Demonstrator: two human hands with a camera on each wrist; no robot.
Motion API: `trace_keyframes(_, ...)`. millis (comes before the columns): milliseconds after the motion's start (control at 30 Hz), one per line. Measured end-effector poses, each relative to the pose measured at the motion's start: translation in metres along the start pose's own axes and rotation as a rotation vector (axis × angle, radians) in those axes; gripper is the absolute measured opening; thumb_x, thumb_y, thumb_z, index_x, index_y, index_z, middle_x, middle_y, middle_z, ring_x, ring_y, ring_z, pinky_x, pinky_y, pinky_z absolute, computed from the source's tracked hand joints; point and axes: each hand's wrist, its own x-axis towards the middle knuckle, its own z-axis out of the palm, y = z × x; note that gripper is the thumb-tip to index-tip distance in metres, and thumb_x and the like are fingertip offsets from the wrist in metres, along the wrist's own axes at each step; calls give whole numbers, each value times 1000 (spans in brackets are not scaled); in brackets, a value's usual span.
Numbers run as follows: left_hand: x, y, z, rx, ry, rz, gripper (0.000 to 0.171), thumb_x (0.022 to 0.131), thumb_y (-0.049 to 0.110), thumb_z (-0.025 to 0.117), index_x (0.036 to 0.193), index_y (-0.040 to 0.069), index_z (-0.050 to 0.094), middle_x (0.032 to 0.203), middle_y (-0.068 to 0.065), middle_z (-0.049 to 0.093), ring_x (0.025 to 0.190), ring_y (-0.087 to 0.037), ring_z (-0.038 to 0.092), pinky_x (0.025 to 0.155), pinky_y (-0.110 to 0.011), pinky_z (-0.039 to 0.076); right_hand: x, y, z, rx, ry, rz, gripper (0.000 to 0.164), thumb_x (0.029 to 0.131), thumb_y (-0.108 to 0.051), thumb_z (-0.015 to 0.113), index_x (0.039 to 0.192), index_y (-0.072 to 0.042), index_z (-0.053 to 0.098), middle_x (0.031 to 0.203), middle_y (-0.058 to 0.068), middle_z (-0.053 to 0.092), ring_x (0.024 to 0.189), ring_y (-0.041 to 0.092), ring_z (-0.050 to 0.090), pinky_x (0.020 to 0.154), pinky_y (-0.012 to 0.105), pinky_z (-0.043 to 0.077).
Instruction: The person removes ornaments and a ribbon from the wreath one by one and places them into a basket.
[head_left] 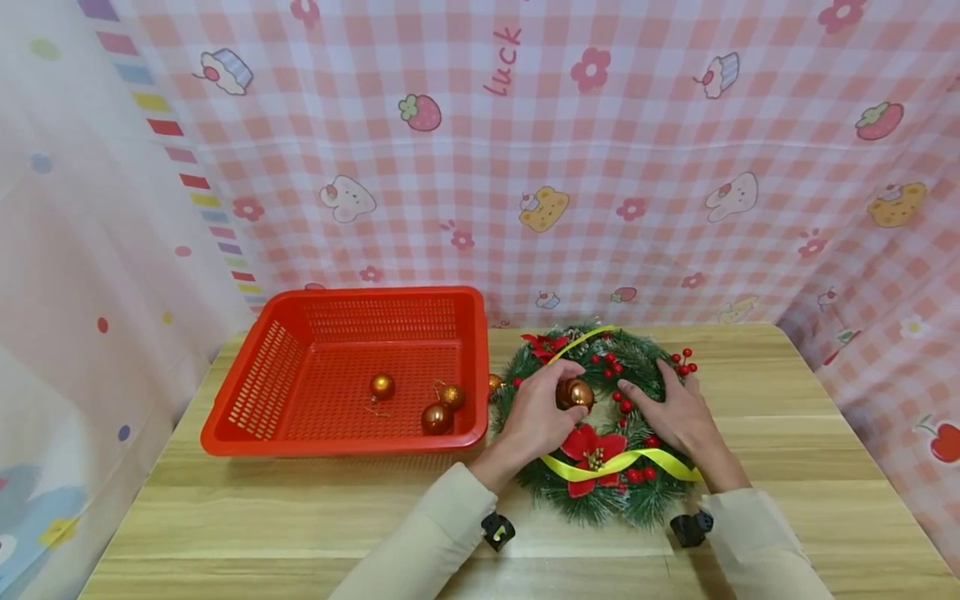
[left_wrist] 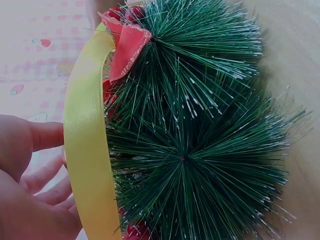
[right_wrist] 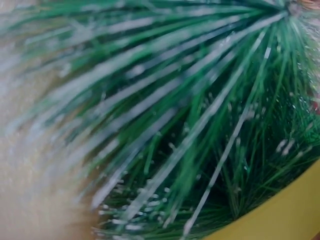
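Observation:
A green pine wreath with frosted tips lies on the table, trimmed with red berries, red poinsettia flowers and a yellow ribbon. Over its left inner side, my left hand holds a shiny brown bauble between thumb and fingers. My right hand rests on the wreath's right side, thumb and forefinger straight and spread apart. In the left wrist view the ribbon crosses in front of the left fingertips, hiding the bauble. Pine needles fill the right wrist view.
A red plastic basket stands left of the wreath, with several brown and gold baubles in it. Another gold bauble shows between basket and wreath. A pink checked curtain hangs behind the wooden table.

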Motion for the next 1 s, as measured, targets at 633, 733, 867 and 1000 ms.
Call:
trace_keyframes(633,4,5,3,-20,-2,7,42,90,11,73,129,16,59,127,-3,62,105,-18,62,82,-25,53,1,1,1,3,-2,7,109,88,-81,34,159,-6,-1,155,42,-8,136,66,12,102,76,26)
trace_keyframes(733,5,5,1,-34,7,13,42,90,11,73,129,17,59,127,-3,62,106,-18,62,82,-24,53,2,1,0,4,-3,7,109,88,-81,34,159,-7,-1,155,41,-9,136,66,12,102,76,26)
trace_keyframes(867,5,4,0,-53,13,10,43,89,11,74,129,17,59,128,-5,62,111,-18,61,85,-26,53,2,2,1,3,-3,3,109,88,-81,34,159,-7,-1,155,41,-9,136,66,11,102,76,26)
trace_keyframes(1000,5,3,-1,-66,22,2,43,89,11,74,129,18,58,130,-6,61,114,-19,59,88,-30,53,2,3,1,0,-3,1,108,88,-81,34,159,-7,-1,155,41,-10,136,66,11,101,76,26)
